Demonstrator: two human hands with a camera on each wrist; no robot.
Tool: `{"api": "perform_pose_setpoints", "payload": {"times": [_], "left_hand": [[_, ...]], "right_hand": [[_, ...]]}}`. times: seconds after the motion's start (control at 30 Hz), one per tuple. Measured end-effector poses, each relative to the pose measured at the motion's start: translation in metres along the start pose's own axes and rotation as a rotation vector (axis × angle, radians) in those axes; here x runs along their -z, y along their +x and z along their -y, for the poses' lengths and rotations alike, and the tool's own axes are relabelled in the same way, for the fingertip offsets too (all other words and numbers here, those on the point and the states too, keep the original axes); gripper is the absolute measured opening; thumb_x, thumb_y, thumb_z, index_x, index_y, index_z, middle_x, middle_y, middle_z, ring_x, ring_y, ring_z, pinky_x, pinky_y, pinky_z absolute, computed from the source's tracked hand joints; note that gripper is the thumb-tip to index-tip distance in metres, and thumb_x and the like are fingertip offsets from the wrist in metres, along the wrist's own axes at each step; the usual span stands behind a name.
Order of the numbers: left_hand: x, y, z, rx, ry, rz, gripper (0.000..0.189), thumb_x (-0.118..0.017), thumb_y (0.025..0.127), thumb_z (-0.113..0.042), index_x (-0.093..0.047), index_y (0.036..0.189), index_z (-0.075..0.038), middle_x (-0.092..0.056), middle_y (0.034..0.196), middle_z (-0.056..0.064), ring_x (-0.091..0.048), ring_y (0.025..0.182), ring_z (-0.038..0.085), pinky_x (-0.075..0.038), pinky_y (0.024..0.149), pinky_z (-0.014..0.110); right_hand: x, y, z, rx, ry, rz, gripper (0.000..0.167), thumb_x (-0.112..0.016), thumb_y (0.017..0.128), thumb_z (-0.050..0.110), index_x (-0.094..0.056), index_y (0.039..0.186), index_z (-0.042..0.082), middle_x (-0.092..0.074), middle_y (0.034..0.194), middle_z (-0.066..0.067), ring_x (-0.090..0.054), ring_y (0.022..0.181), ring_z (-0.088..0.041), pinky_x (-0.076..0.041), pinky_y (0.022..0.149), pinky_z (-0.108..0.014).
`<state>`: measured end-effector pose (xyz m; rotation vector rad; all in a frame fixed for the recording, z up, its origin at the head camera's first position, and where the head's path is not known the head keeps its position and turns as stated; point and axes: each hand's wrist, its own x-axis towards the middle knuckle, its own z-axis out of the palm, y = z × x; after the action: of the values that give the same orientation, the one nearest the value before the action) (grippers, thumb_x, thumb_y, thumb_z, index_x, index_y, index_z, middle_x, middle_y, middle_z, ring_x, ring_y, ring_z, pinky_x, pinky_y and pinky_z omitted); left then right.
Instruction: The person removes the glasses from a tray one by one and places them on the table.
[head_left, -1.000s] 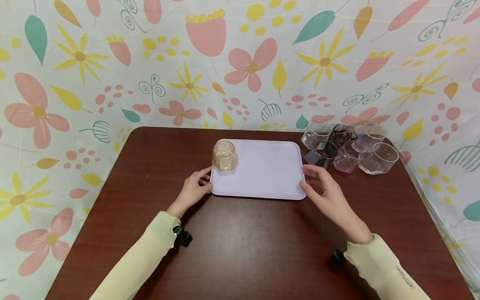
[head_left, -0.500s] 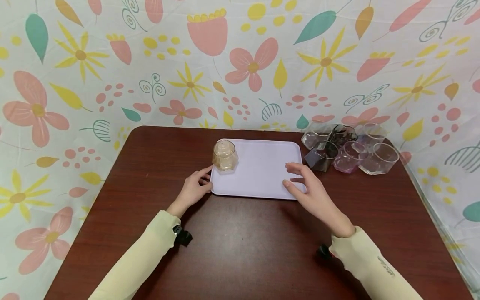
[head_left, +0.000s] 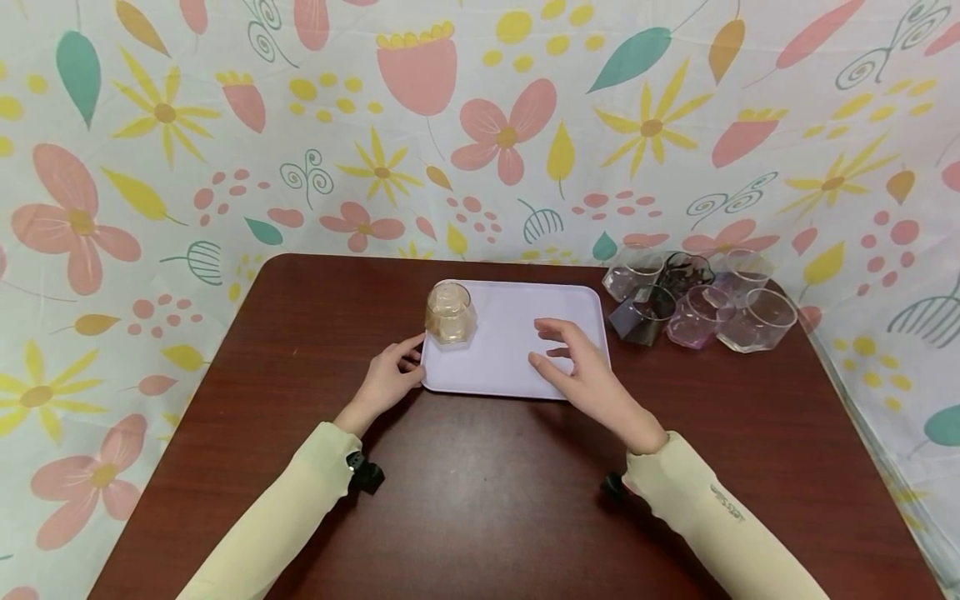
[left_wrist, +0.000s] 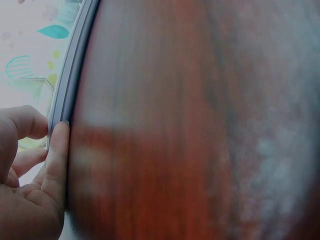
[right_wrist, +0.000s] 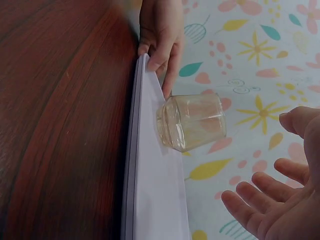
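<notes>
A pale lilac tray [head_left: 502,362] lies on the dark wooden table, with an amber-tinted drinking glass [head_left: 450,315] upright near its left end. My left hand [head_left: 386,382] holds the tray's left edge; in the left wrist view, its thumb and fingers meet the tray rim [left_wrist: 64,90]. Above the right part of the tray is my right hand [head_left: 585,379], thumb and fingers apart and nothing between them. From the right wrist view, a gap separates the right hand [right_wrist: 280,197] from the amber glass [right_wrist: 197,122].
Several glasses stand grouped at the table's back right: a dark one [head_left: 642,317], a pink one [head_left: 699,318] and a clear one [head_left: 757,321] in front, others behind. A flower-printed cloth [head_left: 480,150] hangs behind the brown table [head_left: 450,500].
My right hand has left the tray's right edge and moved leftward over the tray. The left hand, tray and glasses have stayed in place.
</notes>
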<state>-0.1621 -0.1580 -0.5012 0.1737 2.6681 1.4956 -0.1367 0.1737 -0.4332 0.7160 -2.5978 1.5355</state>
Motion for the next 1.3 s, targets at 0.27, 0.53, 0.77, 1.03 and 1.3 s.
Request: {"api": "perform_pose_setpoints", "payload": {"times": [0.27, 0.53, 0.77, 1.03, 1.3], "left_hand": [[0.000, 0.000, 0.000, 0.005, -0.003, 0.007, 0.063, -0.064, 0.085, 0.002, -0.059, 0.147, -0.005, -0.065, 0.109, 0.018, -0.070, 0.093, 0.028, -0.063, 0.067, 0.024], [-0.001, 0.001, 0.001, -0.013, 0.016, 0.008, 0.062, -0.064, 0.085, 0.001, -0.059, 0.147, -0.005, -0.067, 0.110, 0.018, -0.070, 0.092, 0.028, -0.062, 0.067, 0.024], [0.000, 0.000, -0.001, -0.012, 0.010, 0.000, 0.062, -0.064, 0.084, 0.002, -0.060, 0.146, -0.004, -0.066, 0.109, 0.018, -0.070, 0.092, 0.028, -0.062, 0.067, 0.024], [0.000, -0.001, -0.001, 0.015, 0.010, 0.010, 0.063, -0.063, 0.085, 0.002, -0.058, 0.148, -0.005, -0.066, 0.111, 0.019, -0.070, 0.094, 0.029, -0.062, 0.068, 0.023], [-0.002, -0.001, 0.000, -0.011, -0.009, -0.008, 0.063, -0.063, 0.084, 0.002, -0.059, 0.146, -0.003, -0.065, 0.108, 0.019, -0.070, 0.090, 0.027, -0.063, 0.066, 0.024]], "right_hand": [[-0.014, 0.022, 0.001, 0.019, -0.060, 0.038, 0.054, -0.071, 0.098, 0.014, -0.050, 0.145, -0.004, -0.055, 0.144, -0.021, -0.057, 0.130, -0.036, -0.057, 0.100, -0.051], [-0.023, 0.045, -0.003, -0.021, -0.033, 0.067, 0.054, -0.071, 0.098, 0.017, -0.051, 0.144, -0.004, -0.057, 0.141, -0.025, -0.058, 0.129, -0.038, -0.057, 0.100, -0.052], [-0.029, 0.059, -0.006, -0.071, -0.005, 0.102, 0.058, -0.072, 0.098, 0.022, -0.049, 0.146, -0.002, -0.055, 0.142, -0.025, -0.057, 0.129, -0.040, -0.055, 0.102, -0.052], [-0.037, 0.074, -0.007, -0.092, 0.031, 0.111, 0.060, -0.073, 0.097, 0.017, -0.046, 0.146, -0.004, -0.054, 0.142, -0.029, -0.058, 0.129, -0.045, -0.055, 0.102, -0.055], [-0.043, 0.084, -0.006, -0.109, 0.051, 0.148, 0.072, -0.074, 0.095, 0.016, -0.037, 0.154, -0.003, -0.047, 0.150, -0.029, -0.050, 0.137, -0.043, -0.051, 0.108, -0.056]]}}
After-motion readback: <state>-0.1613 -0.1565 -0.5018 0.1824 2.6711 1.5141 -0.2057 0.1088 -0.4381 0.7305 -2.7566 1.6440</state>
